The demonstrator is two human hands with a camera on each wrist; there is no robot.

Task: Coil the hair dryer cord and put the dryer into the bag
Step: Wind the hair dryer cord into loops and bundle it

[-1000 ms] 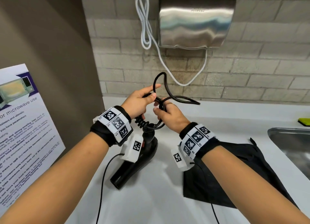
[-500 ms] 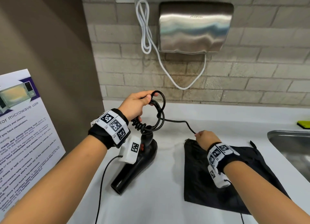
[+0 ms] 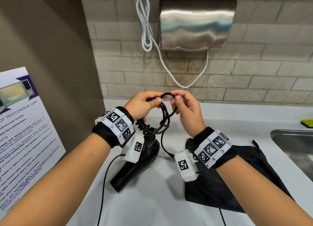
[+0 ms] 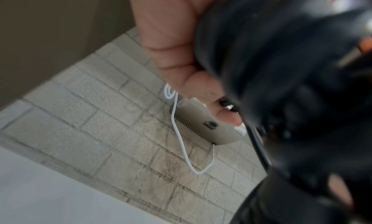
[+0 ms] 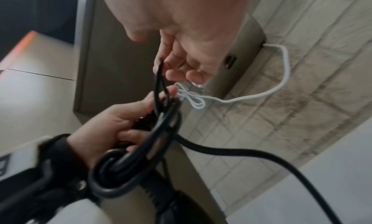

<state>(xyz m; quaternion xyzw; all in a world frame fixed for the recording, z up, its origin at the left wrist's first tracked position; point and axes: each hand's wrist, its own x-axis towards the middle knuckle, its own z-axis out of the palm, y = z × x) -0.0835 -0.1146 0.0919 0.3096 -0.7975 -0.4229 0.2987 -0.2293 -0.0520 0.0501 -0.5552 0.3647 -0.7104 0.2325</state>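
A black hair dryer (image 3: 135,168) lies on the white counter (image 3: 152,205), nozzle toward me. Its black cord (image 3: 165,117) rises from the handle in several loops. My left hand (image 3: 144,104) grips the top of the loops between thumb and fingers; the bundle (image 5: 141,148) shows close up in the right wrist view. My right hand (image 3: 184,107) pinches the cord's newest loop (image 5: 159,77) just right of the left hand. A loose tail (image 3: 163,146) of cord hangs down to the counter. The flat black bag (image 3: 254,175) lies under my right forearm.
A steel hand dryer (image 3: 196,22) with a white cable (image 3: 147,31) hangs on the brick wall behind. A metal sink (image 3: 296,149) sits at the right, a yellow-green sponge (image 3: 307,122) beyond it. A microwave poster (image 3: 22,132) leans at the left.
My right hand moved from the counter by the bag up to the left hand, bringing another loop of cord onto the coil. The left hand has kept its hold and lifted slightly.
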